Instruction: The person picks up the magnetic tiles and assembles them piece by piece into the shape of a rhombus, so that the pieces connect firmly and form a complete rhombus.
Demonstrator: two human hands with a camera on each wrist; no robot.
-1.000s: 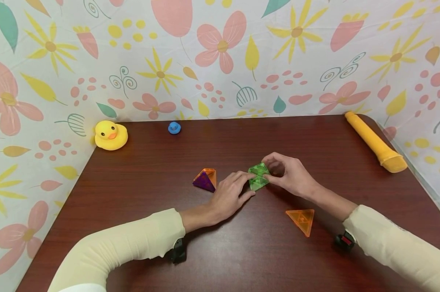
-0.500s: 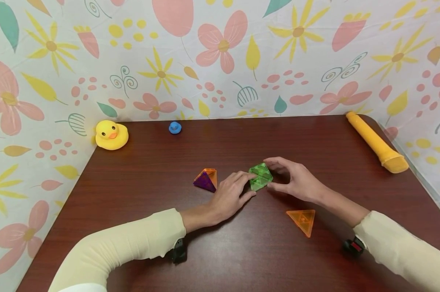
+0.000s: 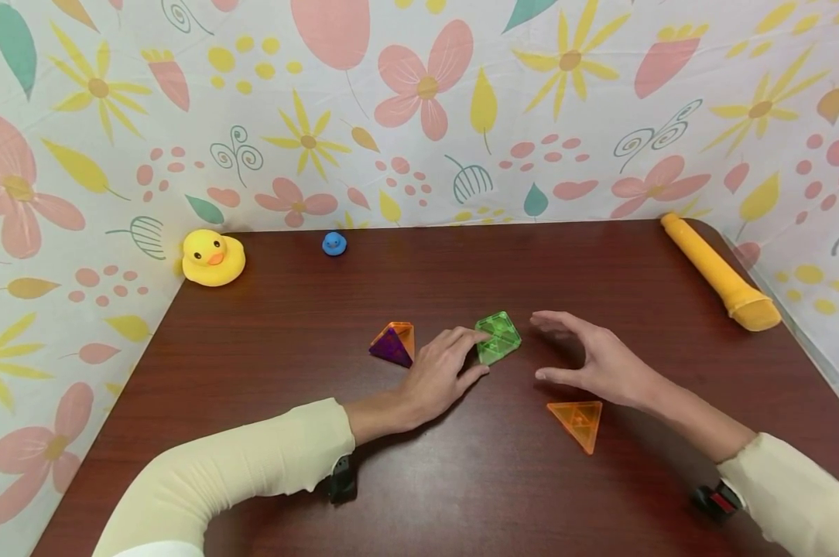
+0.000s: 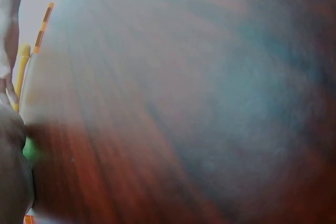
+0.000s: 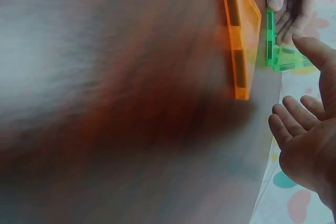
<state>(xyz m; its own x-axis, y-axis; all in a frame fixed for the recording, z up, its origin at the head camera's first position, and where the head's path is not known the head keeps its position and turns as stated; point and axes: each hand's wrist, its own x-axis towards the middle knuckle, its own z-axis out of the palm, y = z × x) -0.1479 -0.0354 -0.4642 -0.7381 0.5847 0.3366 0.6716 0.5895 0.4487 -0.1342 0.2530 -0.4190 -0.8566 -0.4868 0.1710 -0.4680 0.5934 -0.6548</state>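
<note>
A cluster of translucent green magnetic tiles (image 3: 501,340) lies on the brown table in the head view. My left hand (image 3: 433,373) reaches it from the left, fingertips resting on top and thumb at its lower corner. To the right, my right hand (image 3: 604,360) is apart from the tiles, thumb and fingers spread with nothing between them. Below that hand lies an orange triangular magnetic tile (image 3: 581,423), also close up in the right wrist view as an orange tile (image 5: 241,35). A purple and orange tile piece (image 3: 393,346) stands beside my left hand, partly behind it.
At the back left sit a yellow rubber duck (image 3: 214,259) and a small blue duck (image 3: 333,244). A yellow-orange club-shaped object (image 3: 719,271) lies along the right edge. A flower-patterned cloth (image 3: 426,178) walls in the table (image 3: 419,271).
My right hand has let go of the green tiles and moved off to the right, its fingers spreading. My left hand has stayed in place on them.
</note>
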